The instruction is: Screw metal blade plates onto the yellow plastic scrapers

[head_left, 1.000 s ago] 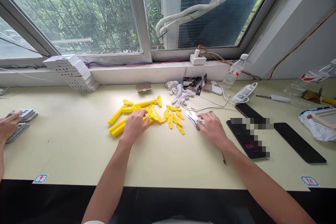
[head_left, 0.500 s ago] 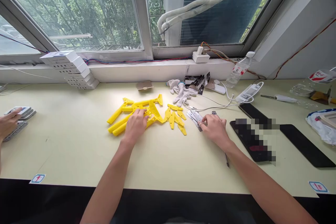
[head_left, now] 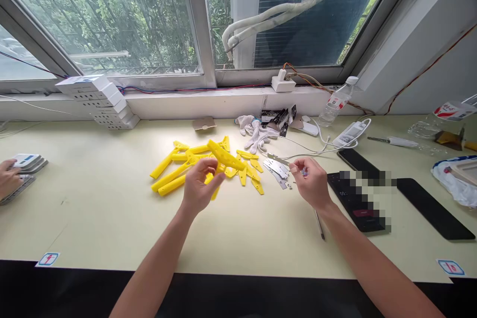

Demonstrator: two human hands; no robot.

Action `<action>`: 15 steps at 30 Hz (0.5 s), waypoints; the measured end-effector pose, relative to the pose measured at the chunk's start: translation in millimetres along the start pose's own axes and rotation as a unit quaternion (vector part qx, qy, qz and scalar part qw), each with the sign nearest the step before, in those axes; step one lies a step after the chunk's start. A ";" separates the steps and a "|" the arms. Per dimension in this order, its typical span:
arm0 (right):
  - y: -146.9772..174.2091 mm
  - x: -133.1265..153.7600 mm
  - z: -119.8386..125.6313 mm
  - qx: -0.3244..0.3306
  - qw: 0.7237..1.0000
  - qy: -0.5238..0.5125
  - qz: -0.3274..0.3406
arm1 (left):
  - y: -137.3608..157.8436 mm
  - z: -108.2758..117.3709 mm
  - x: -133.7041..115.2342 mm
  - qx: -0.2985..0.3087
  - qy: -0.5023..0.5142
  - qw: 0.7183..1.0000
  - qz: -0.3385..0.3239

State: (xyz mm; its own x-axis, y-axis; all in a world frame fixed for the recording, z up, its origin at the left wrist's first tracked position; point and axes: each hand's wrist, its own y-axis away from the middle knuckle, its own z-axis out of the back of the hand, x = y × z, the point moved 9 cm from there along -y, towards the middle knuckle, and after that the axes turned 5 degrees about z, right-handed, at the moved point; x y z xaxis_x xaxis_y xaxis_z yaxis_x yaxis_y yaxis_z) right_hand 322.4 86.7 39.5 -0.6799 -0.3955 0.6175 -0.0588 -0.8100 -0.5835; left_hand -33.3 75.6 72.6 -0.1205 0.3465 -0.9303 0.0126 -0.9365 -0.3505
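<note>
My left hand [head_left: 200, 185] grips a yellow plastic scraper handle [head_left: 228, 155], its wide head raised above the table and tilted. Between thumb and fingers of my right hand [head_left: 311, 181] is a thin metal blade [head_left: 278, 159], pointing left. Below it lie a pile of flat silver blades [head_left: 276, 171] and a few small screws [head_left: 289, 186]. Several other yellow scraper handles [head_left: 169, 185] lie around and behind my left hand. Small yellow plates [head_left: 257, 186] are spread between the two hands. A thin metal shaft [head_left: 320, 226] sticks out under my right wrist.
Dark phones [head_left: 357, 203] lie right of my right hand. Behind are white gloves [head_left: 255, 131], a white cable [head_left: 298, 150], a power strip [head_left: 349, 134] and a water bottle [head_left: 337, 104]. At far left, another person's hand [head_left: 9, 179] holds grey parts. White boxes [head_left: 100, 102] stand stacked at the back.
My left hand has lifted a yellow scraper handle off the pile. My right hand has picked a blade up from the metal pile and moved slightly right.
</note>
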 end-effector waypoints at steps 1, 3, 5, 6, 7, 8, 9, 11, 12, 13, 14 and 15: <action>0.5 -1.7 1.9 -0.009 0.998 -0.054 -0.027 | 1.8 -13.9 6.3 0.067 0.041 0.995 0.056; 3.3 -7.7 -1.6 -0.012 0.981 -0.173 -0.093 | 15.2 -47.5 16.5 0.218 0.114 0.954 0.172; 6.9 -12.2 -9.0 -0.016 0.945 -0.290 -0.151 | 33.8 -73.9 22.5 0.326 0.154 0.899 0.251; 8.6 -13.4 -13.2 -0.018 0.924 -0.339 -0.175 | 41.4 -83.3 25.8 0.358 0.160 0.878 0.274; 10.3 -14.2 -17.2 -0.020 0.904 -0.379 -0.196 | 47.0 -90.9 30.2 0.379 0.157 0.865 0.289; 12.1 -14.7 -21.3 -0.018 0.887 -0.408 -0.217 | 50.9 -97.1 35.3 0.392 0.148 0.858 0.297; 14.3 -14.9 -25.8 -0.011 0.872 -0.427 -0.238 | 53.5 -102.3 40.9 0.399 0.136 0.855 0.303; 19.1 -14.7 -34.0 0.008 0.854 -0.443 -0.273 | 55.5 -109.9 51.2 0.401 0.114 0.855 0.308; 21.8 -14.8 -37.3 0.016 0.849 -0.443 -0.287 | 55.6 -112.4 54.9 0.398 0.111 0.856 0.310; 24.6 -14.8 -40.6 0.024 0.846 -0.440 -0.300 | 55.9 -114.3 57.6 0.394 0.113 0.856 0.314; 27.5 -14.6 -44.0 0.033 0.844 -0.437 -0.310 | 56.5 -115.8 59.4 0.391 0.120 0.855 0.320; 30.4 -14.0 -47.8 0.044 0.842 -0.434 -0.318 | 57.2 -116.5 60.7 0.387 0.129 0.853 0.326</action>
State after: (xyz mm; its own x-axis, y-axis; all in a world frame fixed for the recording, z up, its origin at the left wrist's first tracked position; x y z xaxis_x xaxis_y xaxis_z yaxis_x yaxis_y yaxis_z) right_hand 295.2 88.4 -12.1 0.2614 -0.0059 0.9652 -0.1285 -0.9913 0.0287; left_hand 75.8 49.4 -16.6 -0.1146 -0.3542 -0.9281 -0.6770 -0.6559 0.3339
